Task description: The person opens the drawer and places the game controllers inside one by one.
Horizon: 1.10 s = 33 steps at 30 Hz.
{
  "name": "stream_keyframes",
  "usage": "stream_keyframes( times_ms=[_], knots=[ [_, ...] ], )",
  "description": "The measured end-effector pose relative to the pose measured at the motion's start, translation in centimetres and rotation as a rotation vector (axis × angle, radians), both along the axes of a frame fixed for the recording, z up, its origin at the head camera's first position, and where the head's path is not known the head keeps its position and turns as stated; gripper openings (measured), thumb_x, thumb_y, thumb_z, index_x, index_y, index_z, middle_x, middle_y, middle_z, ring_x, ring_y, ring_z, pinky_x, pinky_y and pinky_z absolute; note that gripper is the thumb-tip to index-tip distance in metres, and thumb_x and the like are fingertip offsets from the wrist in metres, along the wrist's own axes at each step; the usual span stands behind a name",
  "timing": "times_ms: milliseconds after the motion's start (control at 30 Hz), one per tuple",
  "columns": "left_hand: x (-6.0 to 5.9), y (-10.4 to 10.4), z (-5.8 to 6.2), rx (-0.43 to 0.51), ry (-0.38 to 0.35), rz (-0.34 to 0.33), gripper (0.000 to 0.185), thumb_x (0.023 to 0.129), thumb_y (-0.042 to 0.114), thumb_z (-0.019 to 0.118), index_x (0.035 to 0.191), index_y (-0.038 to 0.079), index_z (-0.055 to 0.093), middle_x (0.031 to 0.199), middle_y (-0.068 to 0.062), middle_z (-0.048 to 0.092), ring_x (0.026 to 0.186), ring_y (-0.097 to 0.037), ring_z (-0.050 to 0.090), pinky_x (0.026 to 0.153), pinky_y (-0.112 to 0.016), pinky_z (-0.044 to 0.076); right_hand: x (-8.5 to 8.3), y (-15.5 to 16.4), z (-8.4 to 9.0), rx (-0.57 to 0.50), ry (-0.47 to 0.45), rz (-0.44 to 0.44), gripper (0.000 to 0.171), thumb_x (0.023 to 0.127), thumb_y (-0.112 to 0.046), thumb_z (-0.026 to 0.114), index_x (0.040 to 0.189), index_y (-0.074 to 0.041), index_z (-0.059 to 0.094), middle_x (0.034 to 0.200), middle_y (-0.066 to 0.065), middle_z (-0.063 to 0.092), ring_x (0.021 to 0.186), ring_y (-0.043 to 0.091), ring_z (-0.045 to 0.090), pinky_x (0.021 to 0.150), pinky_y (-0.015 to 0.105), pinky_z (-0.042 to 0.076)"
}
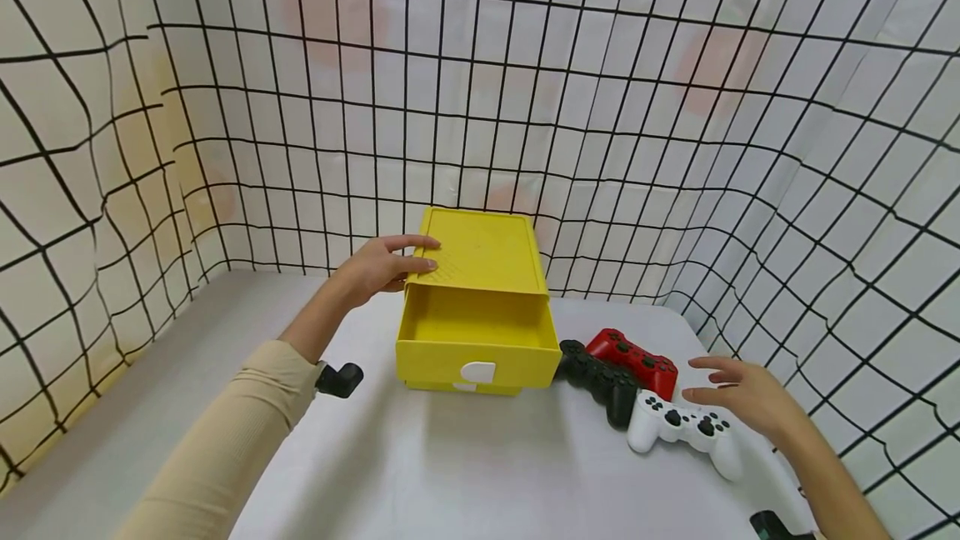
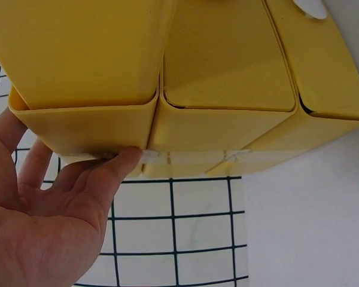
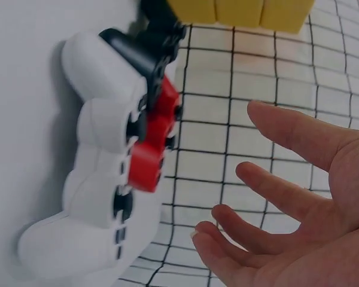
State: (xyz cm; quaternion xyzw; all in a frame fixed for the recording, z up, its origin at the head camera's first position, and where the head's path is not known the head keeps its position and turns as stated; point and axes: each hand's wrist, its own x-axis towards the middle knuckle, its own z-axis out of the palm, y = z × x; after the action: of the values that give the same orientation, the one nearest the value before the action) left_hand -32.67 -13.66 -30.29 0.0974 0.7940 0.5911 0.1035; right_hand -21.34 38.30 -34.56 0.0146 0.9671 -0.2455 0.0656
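A yellow drawer box point(image 1: 483, 248) stands mid-table with its upper drawer point(image 1: 476, 365) pulled out, a white tab on the front. My left hand point(image 1: 378, 267) rests at the box's upper left edge, some fingers on the top and others against the side. In the left wrist view the fingers point(image 2: 116, 170) touch the box's yellow wall point(image 2: 96, 128). On the right, my right hand point(image 1: 750, 398) hovers with parted fingers, holding nothing. Nearest to it lie a white game controller point(image 1: 678, 423) and a red game controller point(image 1: 633, 361). A black game controller point(image 1: 600, 377) lies between them and the box.
Black wire mesh point(image 1: 480, 115) rises behind the table and along both sides, with pale sheeting behind it. The white tabletop point(image 1: 450, 473) extends in front of the drawer box. A black wrist camera point(image 1: 340, 380) sticks out beside the left sleeve.
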Motion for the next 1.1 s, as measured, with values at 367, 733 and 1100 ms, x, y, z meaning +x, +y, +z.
stream_keyframes(
  times_ms=[367, 733, 1100],
  knots=[
    [0.0, 0.1, 0.1, 0.017, -0.006, 0.006, 0.045, 0.091, 0.026, 0.078, 0.134, 0.023, 0.066, 0.061, 0.005, 0.032, 0.056, -0.013, 0.028, 0.06, -0.025, 0.033, -0.4, 1.6, -2.5, -0.042, -0.137, -0.049, 0.082, 0.088, -0.053, 0.073, 0.146, -0.001, 0.048, 0.145, 0.043, 0.038, 0.127, 0.059, 0.042, 0.089, 0.068, 0.045],
    [0.0, 0.2, 0.1, 0.002, -0.01, 0.018, 0.044, 0.091, 0.027, 0.077, 0.133, 0.024, 0.066, 0.063, 0.005, 0.033, 0.058, -0.014, 0.03, 0.063, -0.026, 0.035, -0.5, 2.8, -4.4, -0.126, -0.203, -0.038, 0.075, 0.086, -0.037, 0.078, 0.145, -0.001, 0.049, 0.14, 0.045, 0.041, 0.124, 0.057, 0.045, 0.091, 0.07, 0.042],
    [0.1, 0.1, 0.1, 0.006, -0.006, 0.009, 0.045, 0.092, 0.027, 0.077, 0.135, 0.022, 0.065, 0.063, 0.005, 0.033, 0.059, -0.014, 0.03, 0.063, -0.026, 0.033, -0.5, 3.3, -6.0, -0.162, -0.235, -0.088, 0.072, 0.08, -0.033, 0.084, 0.139, -0.003, 0.057, 0.142, 0.039, 0.044, 0.126, 0.054, 0.044, 0.097, 0.071, 0.039]
  ],
)
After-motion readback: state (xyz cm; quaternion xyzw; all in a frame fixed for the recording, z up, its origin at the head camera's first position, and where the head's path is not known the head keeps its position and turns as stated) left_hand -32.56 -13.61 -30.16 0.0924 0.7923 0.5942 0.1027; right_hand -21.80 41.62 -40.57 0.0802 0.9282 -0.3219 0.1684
